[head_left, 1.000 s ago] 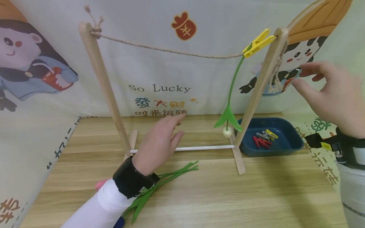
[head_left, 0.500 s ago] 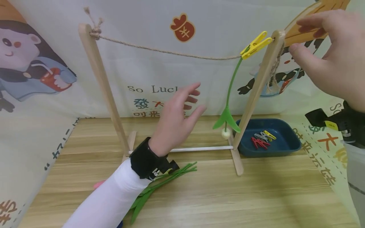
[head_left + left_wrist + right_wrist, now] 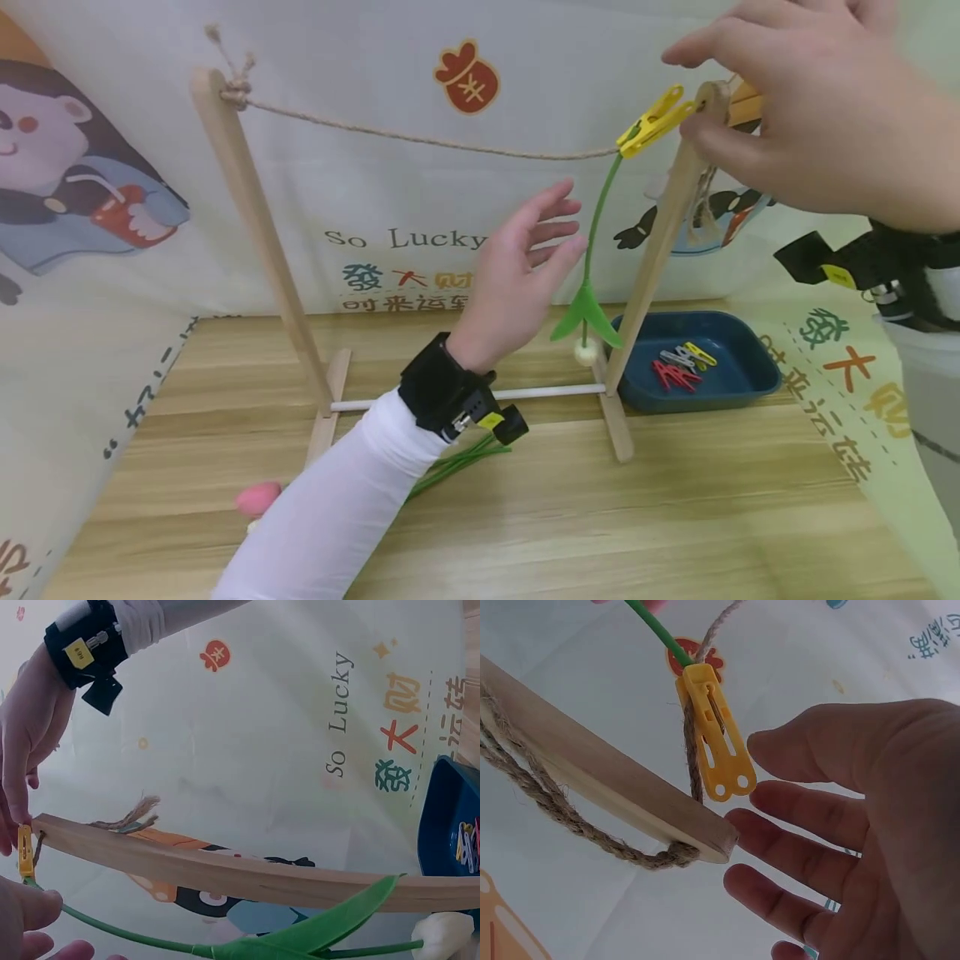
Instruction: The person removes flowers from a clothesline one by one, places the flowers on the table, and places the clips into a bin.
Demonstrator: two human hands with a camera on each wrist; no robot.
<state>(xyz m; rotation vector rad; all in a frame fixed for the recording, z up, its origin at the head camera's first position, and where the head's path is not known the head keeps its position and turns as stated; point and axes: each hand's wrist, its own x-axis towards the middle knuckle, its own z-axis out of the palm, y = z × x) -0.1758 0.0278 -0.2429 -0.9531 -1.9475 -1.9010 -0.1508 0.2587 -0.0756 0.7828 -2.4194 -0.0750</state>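
A yellow clothespin (image 3: 652,123) clips the green stem of a white artificial tulip (image 3: 587,352) to a twine line (image 3: 420,137), near the line's right end. The tulip hangs head down with its leaves spread. Beside the clothespin's handle end is my right hand (image 3: 817,108). Its thumb and fingers (image 3: 795,829) are spread, with the thumb tip very near the handles, and I cannot tell whether it touches. My left hand (image 3: 517,275) is raised close to the stem, fingers extended and holding nothing. In the left wrist view, its thumb and fingers lie near the stem below the clothespin.
A wooden frame (image 3: 258,225) with a white crossbar (image 3: 551,392) carries the line. Right of it stands a blue tray (image 3: 750,392) holding several clothespins (image 3: 678,367). A pink tulip (image 3: 258,498) and green stems (image 3: 465,462) lie on the table, partly hidden by my left arm.
My right hand has risen and moved left to the clothespin. My left hand has moved up and right from above the crossbar to the hanging stem. The view has shifted slightly.
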